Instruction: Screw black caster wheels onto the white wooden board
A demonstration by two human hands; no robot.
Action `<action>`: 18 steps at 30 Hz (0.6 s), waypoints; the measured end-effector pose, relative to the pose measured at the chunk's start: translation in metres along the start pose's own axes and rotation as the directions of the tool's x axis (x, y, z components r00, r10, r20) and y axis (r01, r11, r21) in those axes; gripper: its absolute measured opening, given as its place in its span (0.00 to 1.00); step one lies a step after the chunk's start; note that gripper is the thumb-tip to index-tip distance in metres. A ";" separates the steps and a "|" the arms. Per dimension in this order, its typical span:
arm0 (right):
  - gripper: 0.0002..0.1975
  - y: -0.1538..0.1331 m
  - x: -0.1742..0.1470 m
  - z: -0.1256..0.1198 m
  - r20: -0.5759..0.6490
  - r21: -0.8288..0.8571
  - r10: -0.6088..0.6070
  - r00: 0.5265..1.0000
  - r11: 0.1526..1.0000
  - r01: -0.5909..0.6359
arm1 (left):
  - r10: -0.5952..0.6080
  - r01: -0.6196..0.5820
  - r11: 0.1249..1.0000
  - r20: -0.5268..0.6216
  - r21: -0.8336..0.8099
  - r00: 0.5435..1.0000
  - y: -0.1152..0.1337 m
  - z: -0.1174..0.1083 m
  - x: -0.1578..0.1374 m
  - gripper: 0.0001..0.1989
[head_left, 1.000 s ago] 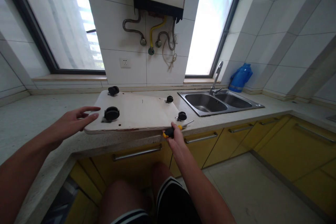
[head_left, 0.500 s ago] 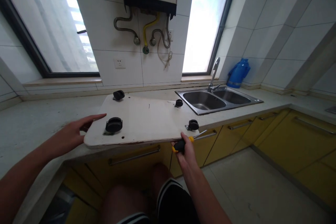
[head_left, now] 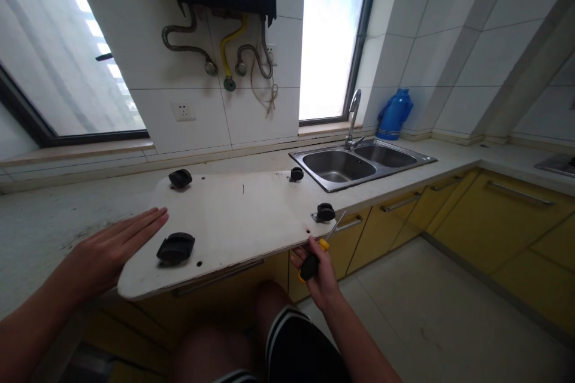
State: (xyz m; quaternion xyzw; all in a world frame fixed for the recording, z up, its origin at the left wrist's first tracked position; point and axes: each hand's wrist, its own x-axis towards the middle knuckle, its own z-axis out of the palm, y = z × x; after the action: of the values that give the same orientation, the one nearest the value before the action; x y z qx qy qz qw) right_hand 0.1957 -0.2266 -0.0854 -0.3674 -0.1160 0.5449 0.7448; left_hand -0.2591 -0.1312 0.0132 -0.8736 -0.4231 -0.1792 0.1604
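Note:
A white board (head_left: 238, 215) with black caster wheels at its corners lies upside down on the countertop, its near edge hanging over the counter's front. My left hand (head_left: 112, 245) rests flat with fingers spread on the board's left part, beside the near-left caster (head_left: 176, 246). My right hand (head_left: 317, 269) grips a screwdriver (head_left: 317, 254) with a black and yellow handle just under the board's near-right edge, its shaft pointing up toward the near-right caster (head_left: 324, 212). Two more casters (head_left: 180, 178) (head_left: 296, 174) sit at the far corners.
A steel double sink (head_left: 359, 161) with a tap is set in the counter (head_left: 40, 221) to the right, and a blue jug (head_left: 393, 115) stands behind it. A water heater with hoses (head_left: 224, 48) hangs on the tiled wall. Yellow cabinets (head_left: 449, 209) run below; my knees are in front.
The board has slid toward me and swung so its near-left corner overhangs the counter. My left hand now lies flat on it. My right hand with the screwdriver dropped slightly below the edge.

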 end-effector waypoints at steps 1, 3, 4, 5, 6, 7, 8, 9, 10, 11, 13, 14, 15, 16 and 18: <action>0.30 0.001 0.000 -0.008 0.003 -0.031 -0.038 0.999 0.999 0.038 | -0.008 0.008 1.000 -0.007 -0.003 1.000 0.000 -0.001 0.000 0.33; 0.32 0.003 0.002 -0.024 0.000 -0.096 -0.144 0.990 0.985 0.144 | -0.022 0.022 1.000 -0.008 -0.008 1.000 0.001 -0.004 0.000 0.34; 0.31 0.003 0.004 -0.033 -0.007 -0.129 -0.206 0.979 0.971 0.203 | -0.025 0.025 1.000 -0.004 -0.008 1.000 0.003 -0.007 0.001 0.33; 0.30 0.002 0.008 -0.040 -0.019 -0.161 -0.267 0.963 0.952 0.261 | -0.028 0.028 1.000 -0.002 -0.005 1.000 0.005 -0.010 0.003 0.33; 0.29 0.001 0.012 -0.048 -0.033 -0.195 -0.325 0.945 0.930 0.313 | -0.029 0.029 1.000 0.001 -0.001 1.000 0.007 -0.013 0.004 0.32; 0.29 -0.002 0.018 -0.054 -0.046 -0.229 -0.377 0.925 0.905 0.357 | -0.029 0.029 1.000 0.002 0.004 1.000 0.009 -0.016 0.006 0.32; 0.30 -0.006 0.024 -0.058 -0.051 -0.262 -0.419 0.906 0.881 0.393 | -0.027 0.027 1.000 0.004 0.009 1.000 0.011 -0.018 0.008 0.31; 0.33 -0.010 0.030 -0.062 -0.044 -0.295 -0.450 0.892 0.859 0.419 | -0.025 0.025 1.000 0.003 0.013 1.000 0.013 -0.021 0.009 0.31; 0.37 -0.015 0.037 -0.064 -0.026 -0.327 -0.467 0.884 0.839 0.434 | -0.021 0.021 1.000 0.005 0.015 1.000 0.015 -0.023 0.010 0.31; 0.40 -0.020 0.044 -0.065 -0.002 -0.357 -0.475 0.880 0.822 0.443 | -0.017 0.017 1.000 0.009 0.016 1.000 0.017 -0.024 0.012 0.30; 0.41 -0.028 0.057 -0.064 0.043 -0.409 -0.480 0.876 0.792 0.454 | -0.012 0.012 1.000 -0.002 0.020 1.000 0.020 -0.027 0.013 0.30; 0.39 -0.032 0.063 -0.064 0.057 -0.429 -0.486 0.872 0.777 0.461 | -0.012 0.012 1.000 -0.008 0.022 1.000 0.021 -0.028 0.014 0.30; 0.35 -0.036 0.069 -0.063 0.065 -0.445 -0.499 0.864 0.761 0.472 | -0.014 0.014 1.000 -0.012 0.024 1.000 0.023 -0.029 0.014 0.29; 0.32 -0.039 0.075 -0.062 0.068 -0.458 -0.518 0.853 0.743 0.488 | -0.020 0.021 0.999 -0.016 0.025 1.000 0.025 -0.031 0.015 0.29; 0.27 -0.045 0.083 -0.062 0.073 -0.478 -0.561 0.824 0.706 0.523 | -0.045 0.045 0.999 -0.030 0.018 0.999 0.028 -0.033 0.014 0.28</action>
State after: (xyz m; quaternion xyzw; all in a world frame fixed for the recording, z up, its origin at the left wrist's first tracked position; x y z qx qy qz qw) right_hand 0.2954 -0.1842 -0.1176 -0.5098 -0.3205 0.2411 0.7611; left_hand -0.2344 -0.1522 0.0457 -0.8596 -0.4418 -0.1918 0.1708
